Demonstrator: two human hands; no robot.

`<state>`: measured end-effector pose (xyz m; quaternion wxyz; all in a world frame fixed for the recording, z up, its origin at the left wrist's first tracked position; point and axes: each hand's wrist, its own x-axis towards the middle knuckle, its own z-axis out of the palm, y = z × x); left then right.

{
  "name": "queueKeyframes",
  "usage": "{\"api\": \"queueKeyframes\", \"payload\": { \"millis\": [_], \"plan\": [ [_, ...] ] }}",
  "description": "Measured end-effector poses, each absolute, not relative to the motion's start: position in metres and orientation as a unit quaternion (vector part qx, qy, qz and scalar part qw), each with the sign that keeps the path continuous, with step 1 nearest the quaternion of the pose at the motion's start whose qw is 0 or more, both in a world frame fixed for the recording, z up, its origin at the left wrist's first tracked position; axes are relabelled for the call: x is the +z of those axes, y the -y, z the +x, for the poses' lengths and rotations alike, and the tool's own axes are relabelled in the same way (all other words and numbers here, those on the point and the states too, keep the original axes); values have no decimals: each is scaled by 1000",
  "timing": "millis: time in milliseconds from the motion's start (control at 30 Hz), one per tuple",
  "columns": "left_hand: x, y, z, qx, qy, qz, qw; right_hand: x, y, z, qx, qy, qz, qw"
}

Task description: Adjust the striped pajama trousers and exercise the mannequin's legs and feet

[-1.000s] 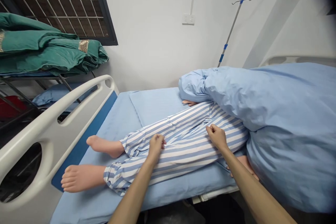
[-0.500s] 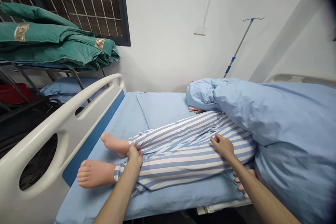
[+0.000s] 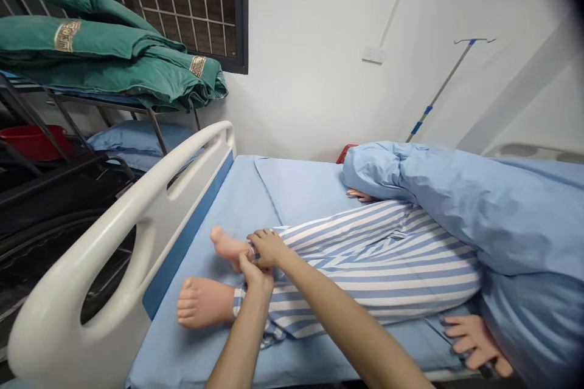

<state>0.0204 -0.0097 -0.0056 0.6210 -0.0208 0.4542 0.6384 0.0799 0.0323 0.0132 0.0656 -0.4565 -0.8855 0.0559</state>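
A manikin in blue-and-white striped trousers (image 3: 365, 282) lies on the bed, its far foot (image 3: 227, 245) and near foot (image 3: 205, 302) bare. My left hand (image 3: 256, 273) is closed at the far ankle, thumb up, on the trouser cuff. From above, my right hand (image 3: 268, 248) wraps over the same cuff, its fingers bent round the far side. The two hands touch and hide most of the cloth between them. A bunched light blue quilt (image 3: 438, 194) covers the manikin's upper body, and a manikin hand (image 3: 477, 340) sticks out below it.
A white footboard (image 3: 109, 292) closes off the bed's left end. Beyond it are a black wheelchair (image 3: 55, 194), a red basin (image 3: 36, 141) and folded green bedding (image 3: 118, 67) on a frame. An IV pole (image 3: 440, 94) stands at the back right by the wall.
My right hand has moved left from the manikin's thigh to the far ankle, beside my left hand. The left hand stays at that ankle. The view has shifted left.
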Motion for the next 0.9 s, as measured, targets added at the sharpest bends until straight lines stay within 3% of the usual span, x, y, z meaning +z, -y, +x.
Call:
{"api": "queueKeyframes", "payload": {
  "millis": [267, 533, 733, 900],
  "plan": [
    [-15, 7, 14, 617, -467, 0, 633, 4, -42, 60, 49, 872, -485, -44],
    [5, 19, 14, 662, -319, -80, 673, 45, -40, 56, 79, 852, -507, -100],
    [64, 23, 21, 670, -297, 4, 681, 122, -41, 78, 170, 853, -492, -50],
    [148, 27, 43, 685, -236, 123, 678, 214, -37, 122, 270, 848, -449, 84]
  ]
}}
